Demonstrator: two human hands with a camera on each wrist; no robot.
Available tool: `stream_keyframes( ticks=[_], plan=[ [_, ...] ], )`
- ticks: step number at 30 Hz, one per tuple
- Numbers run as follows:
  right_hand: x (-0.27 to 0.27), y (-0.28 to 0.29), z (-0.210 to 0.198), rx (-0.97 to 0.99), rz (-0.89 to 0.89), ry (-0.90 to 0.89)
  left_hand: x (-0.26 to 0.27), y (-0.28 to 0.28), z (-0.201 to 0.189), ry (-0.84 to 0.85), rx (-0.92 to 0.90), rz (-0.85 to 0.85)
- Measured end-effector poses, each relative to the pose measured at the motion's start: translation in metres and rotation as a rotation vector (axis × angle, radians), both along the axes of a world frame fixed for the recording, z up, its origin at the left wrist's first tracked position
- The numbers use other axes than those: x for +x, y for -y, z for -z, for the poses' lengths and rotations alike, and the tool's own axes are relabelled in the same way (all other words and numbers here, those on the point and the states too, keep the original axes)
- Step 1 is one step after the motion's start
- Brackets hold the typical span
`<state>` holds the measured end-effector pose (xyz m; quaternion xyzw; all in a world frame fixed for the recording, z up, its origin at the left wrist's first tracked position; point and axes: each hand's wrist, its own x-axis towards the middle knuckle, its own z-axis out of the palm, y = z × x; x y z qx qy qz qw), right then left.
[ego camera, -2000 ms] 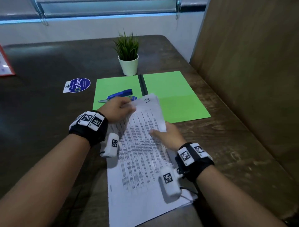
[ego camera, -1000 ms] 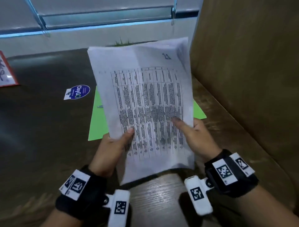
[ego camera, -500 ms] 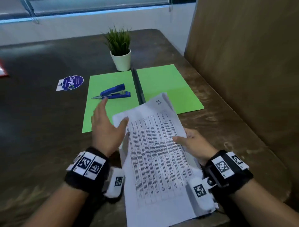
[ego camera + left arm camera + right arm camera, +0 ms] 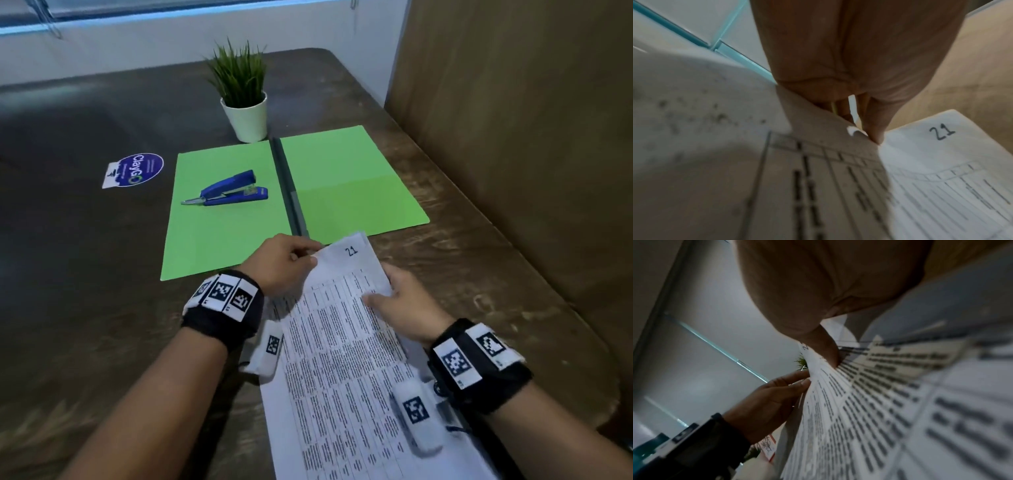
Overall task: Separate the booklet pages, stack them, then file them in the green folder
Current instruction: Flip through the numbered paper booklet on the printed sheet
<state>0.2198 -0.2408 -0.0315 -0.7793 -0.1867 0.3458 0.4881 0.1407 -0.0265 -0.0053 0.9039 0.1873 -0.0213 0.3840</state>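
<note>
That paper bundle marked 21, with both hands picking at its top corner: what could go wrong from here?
Three things, as guesses:
1. The left hand pinches the top corner of the booklet while the right hand holds the edge beside it; a hard pull could tear the page.
2. The booklet's lower end overhangs the table edge, so loosened sheets might slide off.
3. The blue stapler lies on the open green folder and would be in the way of filing on that half.

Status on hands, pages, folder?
Left hand pinches pages' top corner; right hand grips their right edge. Folder open. Stapler lies on it.
</note>
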Motion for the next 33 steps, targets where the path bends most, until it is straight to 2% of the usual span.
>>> stream_keyframes(
  ticks=[4,6,9,12,17,20,25,33],
  plan=[
    [0.006,-0.005,0.006,0.038,0.033,-0.005,0.006,0.001,0.004,-0.121,-0.039,0.077],
    [0.011,-0.005,0.008,0.048,0.041,-0.029,0.007,0.004,0.009,-0.125,-0.060,0.053],
    [0.012,-0.003,0.004,0.062,0.005,-0.041,0.001,0.013,0.018,-0.023,-0.091,-0.059],
    [0.011,-0.001,0.003,0.060,-0.025,-0.048,-0.013,0.019,0.032,0.129,-0.212,-0.145],
    [0.001,0.002,0.003,0.073,0.008,0.044,-0.025,0.017,0.039,0.247,-0.330,-0.145],
    [-0.006,0.004,0.006,0.089,0.059,0.140,-0.022,0.019,0.044,0.260,-0.366,-0.143],
    [-0.010,0.010,0.003,0.146,0.242,0.293,-0.020,0.020,0.050,0.268,-0.359,-0.125],
    [0.004,-0.005,0.007,0.240,0.287,0.247,-0.018,0.018,0.054,0.292,-0.362,-0.102]
  ],
)
